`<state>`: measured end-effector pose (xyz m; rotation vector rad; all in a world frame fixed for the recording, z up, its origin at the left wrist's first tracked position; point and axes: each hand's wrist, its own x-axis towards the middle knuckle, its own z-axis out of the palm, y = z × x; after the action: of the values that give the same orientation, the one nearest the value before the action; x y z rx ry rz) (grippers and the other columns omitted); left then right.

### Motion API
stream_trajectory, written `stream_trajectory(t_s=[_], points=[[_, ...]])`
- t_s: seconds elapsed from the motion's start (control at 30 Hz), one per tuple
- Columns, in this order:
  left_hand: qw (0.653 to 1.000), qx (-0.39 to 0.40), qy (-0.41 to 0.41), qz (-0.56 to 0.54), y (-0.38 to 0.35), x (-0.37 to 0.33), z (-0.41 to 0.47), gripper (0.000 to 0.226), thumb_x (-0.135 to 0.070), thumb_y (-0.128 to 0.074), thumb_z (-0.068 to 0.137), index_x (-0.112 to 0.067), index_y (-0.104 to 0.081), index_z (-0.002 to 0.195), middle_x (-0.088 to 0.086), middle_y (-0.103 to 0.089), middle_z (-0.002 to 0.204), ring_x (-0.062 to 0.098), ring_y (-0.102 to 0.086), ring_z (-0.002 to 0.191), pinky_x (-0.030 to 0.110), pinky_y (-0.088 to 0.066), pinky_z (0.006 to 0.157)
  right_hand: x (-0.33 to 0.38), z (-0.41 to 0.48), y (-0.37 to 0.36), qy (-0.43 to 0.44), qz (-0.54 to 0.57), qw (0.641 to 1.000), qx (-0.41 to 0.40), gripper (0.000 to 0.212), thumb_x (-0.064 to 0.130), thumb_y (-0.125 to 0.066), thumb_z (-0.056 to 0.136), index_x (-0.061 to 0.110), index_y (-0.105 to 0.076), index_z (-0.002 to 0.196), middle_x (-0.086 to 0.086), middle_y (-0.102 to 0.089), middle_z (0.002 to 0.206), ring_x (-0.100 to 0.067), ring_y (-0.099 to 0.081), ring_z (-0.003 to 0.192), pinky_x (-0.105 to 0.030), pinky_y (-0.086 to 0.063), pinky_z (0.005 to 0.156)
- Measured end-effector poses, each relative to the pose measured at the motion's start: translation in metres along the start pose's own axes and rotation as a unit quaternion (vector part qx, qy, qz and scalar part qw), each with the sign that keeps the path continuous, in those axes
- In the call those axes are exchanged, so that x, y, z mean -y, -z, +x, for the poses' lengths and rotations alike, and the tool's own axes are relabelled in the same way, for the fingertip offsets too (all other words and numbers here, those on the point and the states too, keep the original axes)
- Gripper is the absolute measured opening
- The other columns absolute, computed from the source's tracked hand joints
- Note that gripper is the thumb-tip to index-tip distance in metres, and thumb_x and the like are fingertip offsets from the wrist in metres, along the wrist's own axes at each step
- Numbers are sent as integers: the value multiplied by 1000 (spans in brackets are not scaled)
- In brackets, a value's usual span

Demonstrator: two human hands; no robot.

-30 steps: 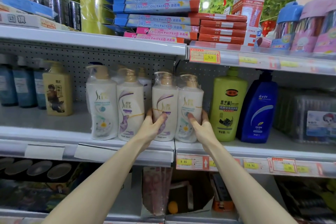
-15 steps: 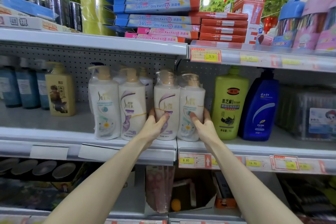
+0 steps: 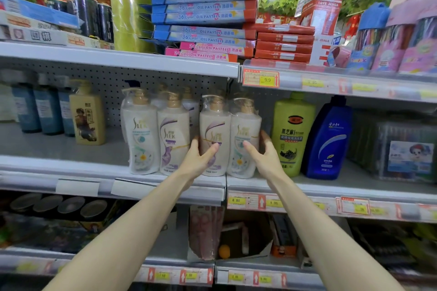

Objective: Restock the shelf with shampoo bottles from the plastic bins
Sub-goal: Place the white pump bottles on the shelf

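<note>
Two white shampoo bottles wrapped together in clear plastic, one with a purple label (image 3: 214, 130) and one with a flower label (image 3: 244, 125), stand upright at the front of the middle shelf (image 3: 179, 181). My left hand (image 3: 197, 160) grips the left side of the purple-label bottle, thumb on its front. My right hand (image 3: 266, 158) holds the right side of the flower-label bottle, thumb on the front and fingers round its edge. Just to the left stands another wrapped pair of the same white bottles (image 3: 157, 134), with more behind.
A green bottle (image 3: 292, 134) and a blue bottle (image 3: 327, 142) stand close on the right. A tan bottle (image 3: 88, 116) and blue-grey bottles (image 3: 39, 111) are at the left. Oil pastel boxes (image 3: 203, 14) fill the shelf above. No bin is in view.
Both hands stay on the wrapped pair, which remains upright at the same spot on the shelf. Only the view has shifted slightly.
</note>
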<state>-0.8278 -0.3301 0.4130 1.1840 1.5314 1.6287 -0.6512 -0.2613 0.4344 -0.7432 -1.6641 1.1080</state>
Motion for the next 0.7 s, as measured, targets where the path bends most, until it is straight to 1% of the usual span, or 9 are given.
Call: stream_trajectory(t_s=[0.13, 0.2, 0.27, 0.3, 0.4, 0.47, 0.53, 0.6, 0.7], points=[[999, -28, -5, 23, 0, -21, -24, 86, -41, -61, 89, -11, -11, 153, 11, -29, 154, 22, -34, 139, 26, -37, 102, 18, -11, 4, 5, -12, 1000, 2, 65, 23, -64, 91, 13, -32, 147, 0, -47, 140, -6, -47, 117, -16, -43, 88], [999, -39, -9, 30, 3, -35, -37, 79, -37, -60, 91, -12, -16, 152, 13, -31, 153, 21, -36, 138, 27, -33, 102, 29, -14, 3, 6, -19, 1000, 12, 66, 27, -65, 90, 13, -34, 146, -3, -44, 145, -12, -47, 124, -25, -45, 98], [998, -46, -20, 35, 9, -52, -50, 73, -34, -60, 92, -11, -23, 150, 12, -35, 151, 20, -39, 135, 24, -34, 98, 43, -17, -2, 5, -36, 999, 16, 70, 33, -66, 89, 16, -33, 147, -3, -37, 151, -18, -41, 134, -38, -38, 110], [998, -52, -26, 39, 13, -59, -54, 70, -35, -59, 92, -12, -26, 149, 11, -38, 150, 18, -41, 133, 24, -34, 98, 51, -18, -5, 14, -43, 999, 19, 70, 35, -66, 89, 17, -33, 147, -2, -35, 152, -19, -38, 136, -39, -35, 112], [996, -66, -37, 49, 30, -78, -68, 66, -39, -60, 90, -17, -33, 146, 6, -45, 145, 15, -46, 126, 27, -39, 95, 67, -22, -19, 49, -48, 997, 38, 62, 30, -64, 91, 18, -37, 145, 4, -40, 146, -15, -40, 131, -27, -36, 103], [995, -75, -41, 52, 43, -86, -79, 66, -43, -62, 88, -19, -37, 144, 3, -50, 141, 17, -51, 124, 32, -45, 94, 77, -30, -34, 53, -31, 996, 61, 58, 27, -63, 91, 16, -39, 143, 6, -47, 134, -11, -47, 121, -15, -41, 90], [993, -83, -56, 57, 60, -92, -91, 62, -41, -63, 88, -19, -40, 141, -1, -54, 135, 12, -57, 114, 26, -49, 90, 86, -35, -53, 64, -25, 995, 79, 55, 27, -63, 91, 16, -42, 141, 7, -53, 123, -5, -53, 108, -5, -44, 74], [991, -98, -65, 63, 83, -100, -105, 60, -37, -63, 89, -18, -40, 141, -5, -55, 127, 1, -57, 104, 18, -46, 84, 97, -41, -78, 81, -24, 992, 93, 51, 27, -63, 91, 15, -45, 138, 3, -54, 124, -7, -53, 108, -4, -44, 73], [987, -131, -63, 74, 129, -109, -128, 60, -39, -62, 89, -18, -40, 141, -5, -56, 123, 8, -54, 110, 21, -45, 85, 116, -52, -124, 90, 3, 990, 110, 44, 21, -63, 91, 11, -51, 132, -6, -58, 123, -13, -55, 108, -3, -45, 74]])
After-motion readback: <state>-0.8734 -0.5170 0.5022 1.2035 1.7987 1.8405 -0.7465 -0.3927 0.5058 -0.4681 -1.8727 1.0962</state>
